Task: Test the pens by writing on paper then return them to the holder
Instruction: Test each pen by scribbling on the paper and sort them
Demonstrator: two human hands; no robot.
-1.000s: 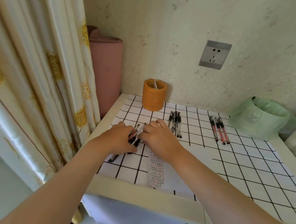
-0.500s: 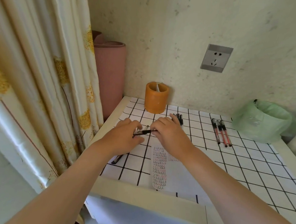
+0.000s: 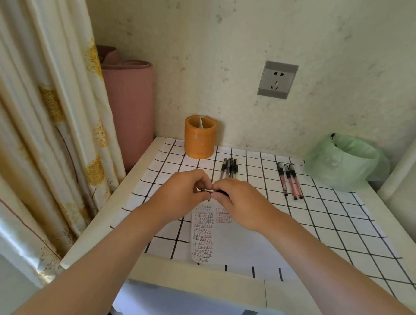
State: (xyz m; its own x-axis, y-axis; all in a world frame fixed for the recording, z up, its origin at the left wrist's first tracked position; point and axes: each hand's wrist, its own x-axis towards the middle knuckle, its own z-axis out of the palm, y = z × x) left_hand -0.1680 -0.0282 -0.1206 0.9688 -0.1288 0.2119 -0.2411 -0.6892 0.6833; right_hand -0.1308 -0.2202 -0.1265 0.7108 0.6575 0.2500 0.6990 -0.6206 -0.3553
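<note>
The left hand [image 3: 183, 194] and right hand [image 3: 244, 203] meet, each grip pinching one pen [image 3: 207, 190] above the paper [image 3: 236, 243] (knuckles hide most of it). Beyond, on the bench [image 3: 196, 277]: black pens [image 3: 229, 167], red pens [image 3: 290, 180], orange holder [image 3: 199, 140].

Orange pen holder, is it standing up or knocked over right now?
Upright. The orange holder stands on its base at the back of the checked cloth, with its open mouth facing up.

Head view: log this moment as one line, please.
left hand: pinches pen | right hand: pinches same pen | pen: level, above paper | holder: upright | on cloth: black pens, red pens
</note>
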